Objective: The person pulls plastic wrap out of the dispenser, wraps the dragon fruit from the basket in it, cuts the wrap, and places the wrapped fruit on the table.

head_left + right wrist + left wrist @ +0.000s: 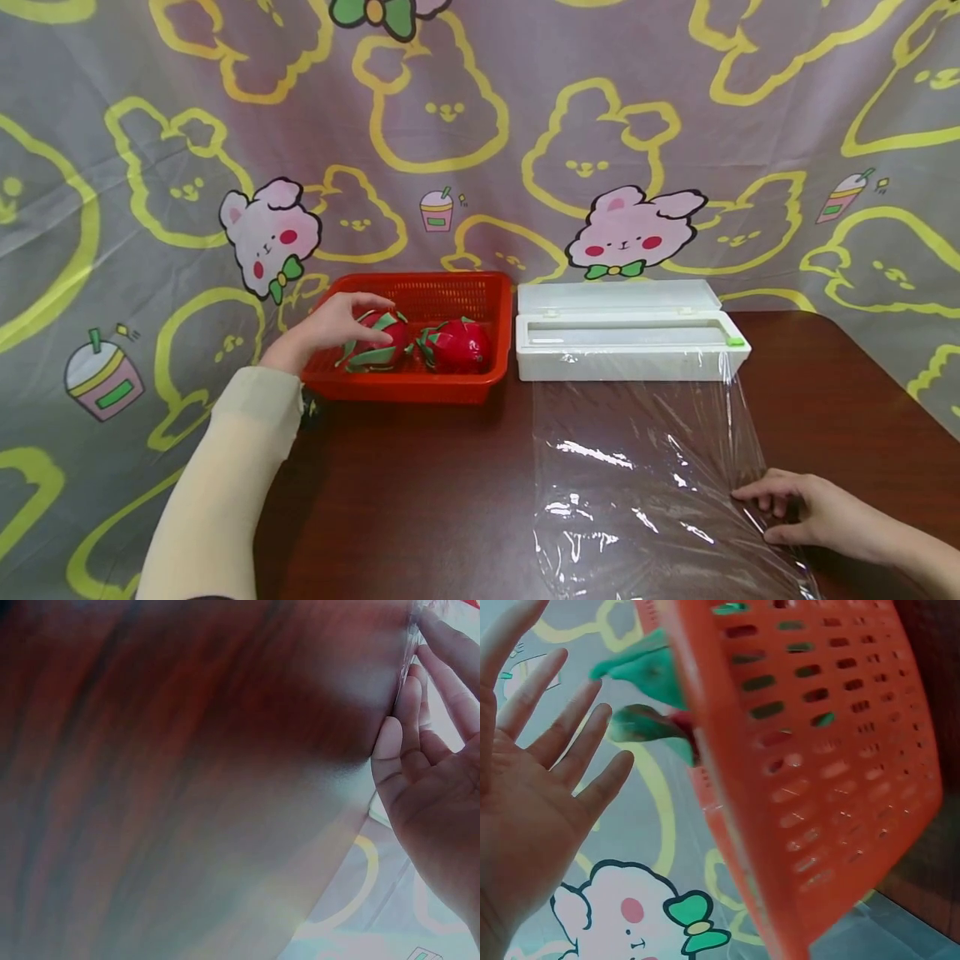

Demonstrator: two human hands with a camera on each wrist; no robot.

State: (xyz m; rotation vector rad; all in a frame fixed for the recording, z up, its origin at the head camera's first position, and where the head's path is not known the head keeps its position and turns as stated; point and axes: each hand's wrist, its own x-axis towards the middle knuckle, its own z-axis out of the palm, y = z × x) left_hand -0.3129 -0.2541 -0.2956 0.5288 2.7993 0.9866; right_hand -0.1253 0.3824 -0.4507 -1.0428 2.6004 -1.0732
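A red plastic basket [420, 389] holds a dragon fruit [397, 329] on its left side and another dragon fruit [459, 343] on its right. Over the left fruit reaches my left hand [337, 327], its thumb and fingers apart around the fruit's top. The left wrist view shows this hand's fingers spread beside the basket rim, close to the green leaf tips. Clear plastic wrap [637, 467] runs out from a white dispenser box [630, 367] across the table. At the wrap's right edge, the loosely bent fingers of my right hand [817, 512] touch the film.
The dispenser's lid [615, 296] stands raised at the back, and a green slider [735, 341] sits at its right end. Behind the dark wooden table [420, 483] hangs a patterned cloth [465, 100]. A small dark object [310, 412] lies beside the basket's front left corner.
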